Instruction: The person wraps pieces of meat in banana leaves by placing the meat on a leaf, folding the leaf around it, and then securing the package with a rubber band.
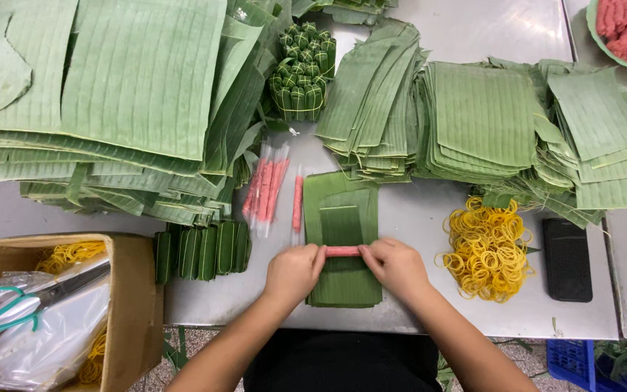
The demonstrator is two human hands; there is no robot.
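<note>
The pink sausage roll (pixel 342 251) lies crosswise on a small stack of cut banana leaves (pixel 342 218) at the near edge of the steel tabletop (pixel 415 305), held at its two ends: the left hand (pixel 294 273) has its grip pinched on the left end and the right hand (pixel 396 266) on the right end. More wrapped pink rolls (pixel 266 189) lie just left of the leaves, beside a row of finished leaf-wrapped bundles (pixel 203 252). To the right sit a heap of yellow rubber bands (pixel 486 248) and a black phone (pixel 567 259).
</note>
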